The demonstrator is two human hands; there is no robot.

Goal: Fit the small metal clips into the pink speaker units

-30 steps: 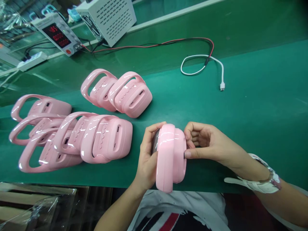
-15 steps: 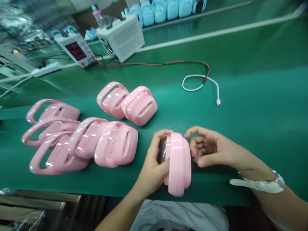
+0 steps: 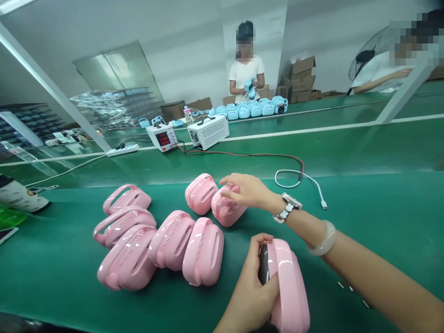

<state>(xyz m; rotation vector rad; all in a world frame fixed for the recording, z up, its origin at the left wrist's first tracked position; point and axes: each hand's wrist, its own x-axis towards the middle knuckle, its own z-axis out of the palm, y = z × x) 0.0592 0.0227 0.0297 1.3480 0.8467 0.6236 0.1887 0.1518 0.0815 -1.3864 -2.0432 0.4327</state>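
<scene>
My left hand (image 3: 251,289) grips a pink handled plastic shell (image 3: 289,289) upright at the near edge of the green belt (image 3: 364,217); a dark panel shows under the thumb. My right hand (image 3: 244,189), with a watch and a pale bangle on the wrist, reaches forward and lays its fingers over another pink shell (image 3: 225,210) beside a twin shell (image 3: 200,193). Whether those fingers grip it or just rest on it is unclear. Several more pink shells (image 3: 156,240) lie in a cluster to the left.
A white charging cable (image 3: 312,182) with red and black leads lies on the belt at right. A power supply (image 3: 163,137) and a white vented box (image 3: 208,131) stand behind. Blue units (image 3: 255,109) line the far belt, where a person stands; another person's arm shows far right.
The view has tilted up. My right hand let go of the held shell and reached forward-left onto a shell on the belt. My left hand keeps its hold.
</scene>
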